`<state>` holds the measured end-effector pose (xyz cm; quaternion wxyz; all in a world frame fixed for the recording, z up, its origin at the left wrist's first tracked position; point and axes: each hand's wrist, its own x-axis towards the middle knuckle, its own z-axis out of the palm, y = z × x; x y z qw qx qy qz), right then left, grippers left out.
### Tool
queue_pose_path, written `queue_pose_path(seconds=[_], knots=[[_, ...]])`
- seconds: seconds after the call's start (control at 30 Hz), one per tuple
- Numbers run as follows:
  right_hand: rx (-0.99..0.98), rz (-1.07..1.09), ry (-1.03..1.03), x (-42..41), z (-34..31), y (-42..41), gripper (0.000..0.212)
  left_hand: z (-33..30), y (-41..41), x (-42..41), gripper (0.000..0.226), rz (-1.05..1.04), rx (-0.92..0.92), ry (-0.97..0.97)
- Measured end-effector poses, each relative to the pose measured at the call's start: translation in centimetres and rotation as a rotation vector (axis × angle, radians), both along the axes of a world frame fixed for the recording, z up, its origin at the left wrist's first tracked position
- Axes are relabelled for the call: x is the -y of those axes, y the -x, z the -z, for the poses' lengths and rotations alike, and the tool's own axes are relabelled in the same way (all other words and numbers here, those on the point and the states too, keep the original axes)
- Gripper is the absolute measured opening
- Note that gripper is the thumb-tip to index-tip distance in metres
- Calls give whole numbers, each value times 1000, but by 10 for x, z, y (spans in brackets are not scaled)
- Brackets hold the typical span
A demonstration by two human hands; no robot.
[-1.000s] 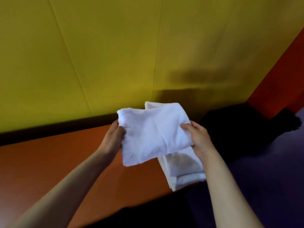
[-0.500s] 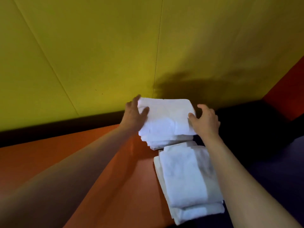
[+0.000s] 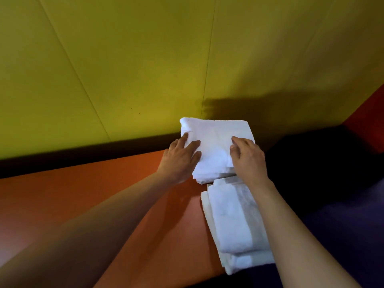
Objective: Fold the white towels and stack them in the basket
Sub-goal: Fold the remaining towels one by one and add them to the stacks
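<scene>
Folded white terry towels (image 3: 216, 146) lie in a low pile under both hands, at the far edge of the smooth orange tabletop (image 3: 104, 190), close against the yellow panelled wall (image 3: 145, 59). The left hand (image 3: 179, 160) lies flat on the pile's left edge with its fingers straight, pressing down. The right hand (image 3: 247, 156) rests on the pile's right front corner with fingers slightly bent; whether it pinches the cloth or only presses, I cannot tell. Both hands seem placed to square and flatten the top towel so that the fold keeps its shape. A second stack of folded white towels (image 3: 234, 223) sits just nearer than the hands, under the right forearm, touching the first pile's near edge. No basket is in view, so I judge the stacking into it is not yet done.
</scene>
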<state>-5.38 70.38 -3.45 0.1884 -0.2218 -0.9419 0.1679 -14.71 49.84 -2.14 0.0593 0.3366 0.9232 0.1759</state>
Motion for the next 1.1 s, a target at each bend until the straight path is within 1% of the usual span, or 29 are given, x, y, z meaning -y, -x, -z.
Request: queue_pose_path(seconds=[0.13, 0.23, 0.4, 0.53, 0.67, 0.87, 0.93, 1.1], knots=[[-112, -78, 11, 35, -12, -16, 37, -16, -24, 32, 48, 29, -51, -14], [-132, -140, 49, 74, -23, -31, 40, -32, -50, 66, 49, 53, -148, -2], [-206, -277, 55, 145, -38, -50, 41, -54, -96, 136, 47, -28, -250, 10], [-235, -386, 57, 201, -50, -56, 41, -68, -126, 197, 44, -137, -349, 36], [-246, -519, 69, 264, -64, -57, 43, -81, -148, 263, 43, -280, -381, 21], [-215, -641, 84, 356, -74, -41, 43, -92, -161, 358, 39, -464, -384, 19], [-209, -694, 99, 398, -78, -35, 44, -95, -165, 400, 39, -540, -373, 25], [-132, -803, 108, 490, -82, -22, 48, -88, -170, 489, 40, -691, -352, 37]])
